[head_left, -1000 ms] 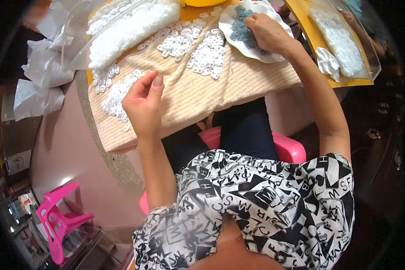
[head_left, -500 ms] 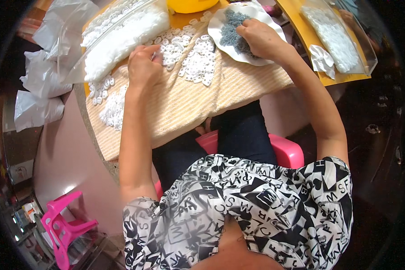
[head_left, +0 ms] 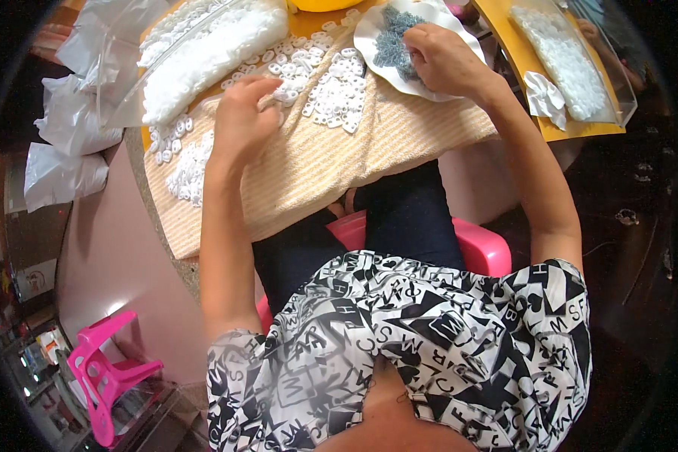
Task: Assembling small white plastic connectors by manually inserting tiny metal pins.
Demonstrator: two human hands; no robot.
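My left hand (head_left: 242, 120) is over the striped cloth, beside a spread of small white plastic pieces (head_left: 294, 71) with holes. Its thumb and forefinger are apart, and I make out nothing between them; the other fingers are partly hidden. My right hand (head_left: 448, 60) is closed at a heap of tiny grey metal parts (head_left: 397, 41), its fingertips pressed together and pointing left. Whatever they pinch is too small to name. The heap lies in a white wavy-rimmed plate (head_left: 422, 92). Another pile of white pieces (head_left: 339, 98) sits between my hands.
A striped cloth (head_left: 316, 162) covers the table's near part. At the far left stands a clear bin of white pieces (head_left: 211, 60), with a yellow bowl (head_left: 324, 4) beyond. White bags (head_left: 64, 177) are left; a filled clear tray (head_left: 565, 68) and crumpled paper (head_left: 544, 98) are right.
My left hand has drawn slightly back and its thumb and forefinger have parted. My right hand has shifted slightly up and right, still at the grey heap. The whole view has tilted a little.
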